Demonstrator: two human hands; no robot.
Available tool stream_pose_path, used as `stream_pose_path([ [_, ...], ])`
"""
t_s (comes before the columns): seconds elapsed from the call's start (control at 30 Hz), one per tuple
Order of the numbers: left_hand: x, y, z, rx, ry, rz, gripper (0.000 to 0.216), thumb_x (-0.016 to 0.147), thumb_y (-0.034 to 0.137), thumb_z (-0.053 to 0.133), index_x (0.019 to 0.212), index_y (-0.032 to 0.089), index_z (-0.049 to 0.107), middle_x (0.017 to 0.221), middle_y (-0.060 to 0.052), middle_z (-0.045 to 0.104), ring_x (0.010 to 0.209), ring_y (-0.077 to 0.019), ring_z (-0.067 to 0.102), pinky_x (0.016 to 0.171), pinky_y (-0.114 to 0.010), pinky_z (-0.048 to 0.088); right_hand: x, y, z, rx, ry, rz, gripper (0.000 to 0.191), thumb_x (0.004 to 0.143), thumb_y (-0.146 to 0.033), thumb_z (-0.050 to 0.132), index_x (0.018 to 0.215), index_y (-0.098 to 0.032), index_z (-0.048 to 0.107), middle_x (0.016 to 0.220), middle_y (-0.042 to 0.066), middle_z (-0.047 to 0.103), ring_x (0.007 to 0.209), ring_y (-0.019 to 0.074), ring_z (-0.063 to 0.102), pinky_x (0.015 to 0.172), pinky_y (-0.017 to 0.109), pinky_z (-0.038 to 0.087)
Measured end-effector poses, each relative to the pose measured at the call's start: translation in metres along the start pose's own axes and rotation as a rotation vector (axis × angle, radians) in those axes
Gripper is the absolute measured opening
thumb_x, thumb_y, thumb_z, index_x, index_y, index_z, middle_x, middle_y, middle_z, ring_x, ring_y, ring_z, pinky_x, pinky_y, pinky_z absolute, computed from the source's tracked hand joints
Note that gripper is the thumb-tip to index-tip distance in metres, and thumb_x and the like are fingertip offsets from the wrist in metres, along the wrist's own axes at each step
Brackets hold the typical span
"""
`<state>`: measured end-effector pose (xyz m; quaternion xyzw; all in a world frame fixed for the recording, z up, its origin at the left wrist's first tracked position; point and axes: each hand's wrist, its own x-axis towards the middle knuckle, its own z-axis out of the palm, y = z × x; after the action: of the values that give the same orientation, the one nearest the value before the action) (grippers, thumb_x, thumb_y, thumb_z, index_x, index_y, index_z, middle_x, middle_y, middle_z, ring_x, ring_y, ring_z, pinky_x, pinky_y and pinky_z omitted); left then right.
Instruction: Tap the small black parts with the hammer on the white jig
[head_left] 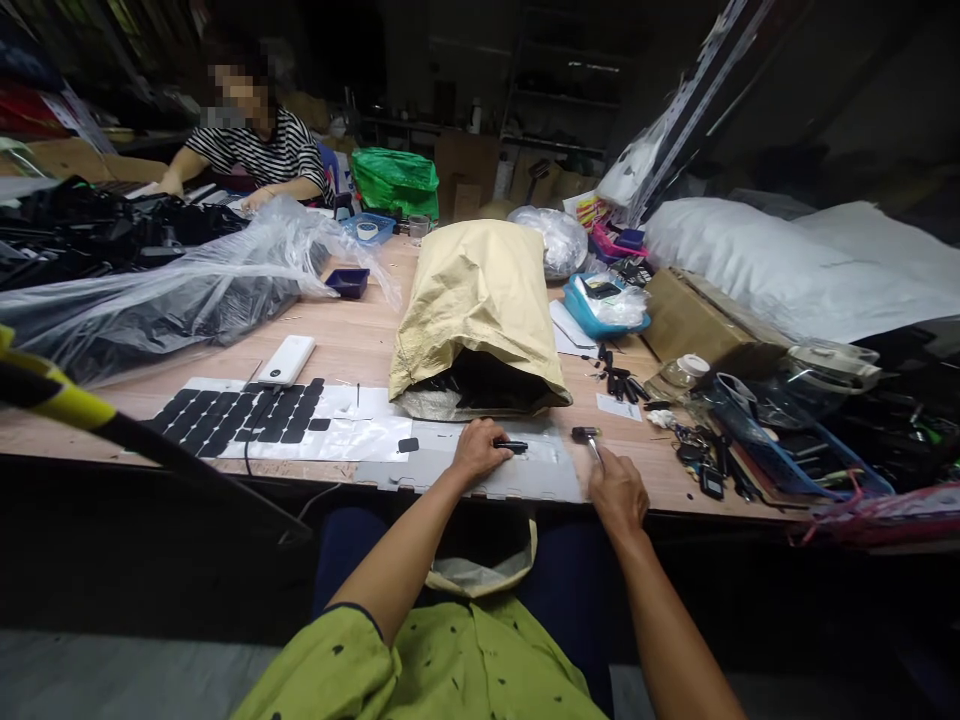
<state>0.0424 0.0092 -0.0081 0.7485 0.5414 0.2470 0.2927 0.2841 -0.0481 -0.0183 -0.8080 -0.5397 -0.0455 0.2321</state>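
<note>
My left hand is closed on a small black cylindrical piece, low over a grey mat at the table's front edge. To its right, my right hand grips the handle of a small hammer, whose dark head is turned up and to the left. Straight ahead lies a large yellowish woven sack, its dark mouth facing me. What is inside it is mostly in shadow. Between my knees hangs another pale sack with its mouth open.
Left are a sheet of black stickers and a white power bank with a cable. At right lie several black pieces, a blue bowl, a cardboard box and a blue basket. A person sits across, beside plastic sheeting.
</note>
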Motion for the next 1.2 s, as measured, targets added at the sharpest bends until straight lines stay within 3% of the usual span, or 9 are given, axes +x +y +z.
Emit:
stream_pose_path([
  [0.17,0.001,0.0,-0.003,0.002,-0.016,0.008,0.013,0.074,0.029,0.079,0.087,0.027,0.077,0.085,-0.001,0.063,0.092,-0.0214,0.056,0.088,-0.034,0.045,0.008,-0.004,0.01,-0.153,0.064,-0.044,0.035,0.088,-0.016,0.051,0.116,-0.02,0.073,0.085,0.008,0.057,0.074,0.0183,0.046,0.061,0.029,0.028],
  [0.3,-0.009,-0.001,-0.012,0.013,-0.12,0.113,0.015,0.069,0.031,0.084,0.083,0.029,0.079,0.097,-0.002,0.064,0.099,-0.0229,0.054,0.092,-0.037,0.043,0.004,-0.008,0.016,-0.206,0.143,-0.088,0.033,0.088,-0.017,0.05,0.112,-0.019,0.073,0.083,0.009,0.055,0.073,0.0189,0.045,0.06,0.03,0.026],
  [0.43,-0.054,-0.009,-0.021,0.021,-0.238,0.306,0.019,0.065,0.03,0.087,0.081,0.029,0.079,0.118,-0.004,0.062,0.113,-0.0268,0.052,0.098,-0.042,0.042,0.004,-0.007,0.019,-0.238,0.164,-0.112,0.033,0.088,-0.018,0.05,0.112,-0.019,0.072,0.082,0.009,0.055,0.075,0.0195,0.046,0.06,0.03,0.026],
  [0.6,-0.119,-0.027,-0.022,0.17,-0.142,0.331,0.028,0.064,0.023,0.085,0.091,0.027,0.077,0.146,-0.007,0.049,0.13,-0.0355,0.042,0.107,-0.053,0.038,0.003,-0.007,0.023,-0.258,0.186,-0.119,0.033,0.088,-0.019,0.049,0.113,-0.018,0.071,0.082,0.009,0.054,0.075,0.0198,0.046,0.06,0.03,0.027],
  [0.7,-0.127,-0.03,-0.023,0.191,-0.104,0.312,0.035,0.065,0.025,0.084,0.099,0.027,0.075,0.144,-0.009,0.051,0.13,-0.0366,0.043,0.107,-0.055,0.039,0.002,-0.008,0.023,-0.27,0.184,-0.121,0.033,0.087,-0.018,0.05,0.113,-0.018,0.07,0.082,0.009,0.054,0.075,0.0197,0.046,0.059,0.03,0.027],
  [0.87,-0.071,-0.021,-0.031,0.121,0.039,0.187,0.016,0.082,0.026,0.067,0.097,0.025,0.073,0.104,-0.009,0.067,0.102,-0.0261,0.058,0.093,-0.043,0.049,0.001,-0.011,0.023,-0.279,0.187,-0.127,0.033,0.087,-0.017,0.049,0.113,-0.017,0.07,0.083,0.009,0.055,0.076,0.0203,0.047,0.06,0.031,0.028],
  [1.0,0.002,-0.012,-0.036,0.169,0.159,0.092,0.023,0.09,0.024,0.055,0.105,0.024,0.072,0.101,-0.008,0.065,0.099,-0.0242,0.058,0.093,-0.039,0.049,0.001,-0.012,0.025,-0.273,0.18,-0.129,0.033,0.087,-0.017,0.05,0.114,-0.017,0.07,0.083,0.009,0.056,0.077,0.0207,0.048,0.059,0.03,0.029],
  [1.1,0.047,-0.007,-0.035,0.288,0.125,0.031,0.027,0.086,0.015,0.054,0.102,0.022,0.074,0.101,-0.01,0.067,0.104,-0.0266,0.058,0.094,-0.039,0.049,0.001,-0.014,0.026,-0.268,0.171,-0.119,0.033,0.086,-0.018,0.05,0.114,-0.017,0.069,0.084,0.009,0.056,0.078,0.0212,0.048,0.06,0.031,0.029],
  [1.2,0.069,-0.002,-0.032,0.373,0.033,0.009,0.029,0.076,0.008,0.058,0.097,0.019,0.075,0.103,-0.013,0.068,0.108,-0.0307,0.058,0.093,-0.04,0.048,0.0,-0.016,0.027,-0.259,0.149,-0.108,0.034,0.087,-0.019,0.051,0.116,-0.018,0.068,0.086,0.01,0.056,0.079,0.0219,0.049,0.061,0.031,0.03],
])
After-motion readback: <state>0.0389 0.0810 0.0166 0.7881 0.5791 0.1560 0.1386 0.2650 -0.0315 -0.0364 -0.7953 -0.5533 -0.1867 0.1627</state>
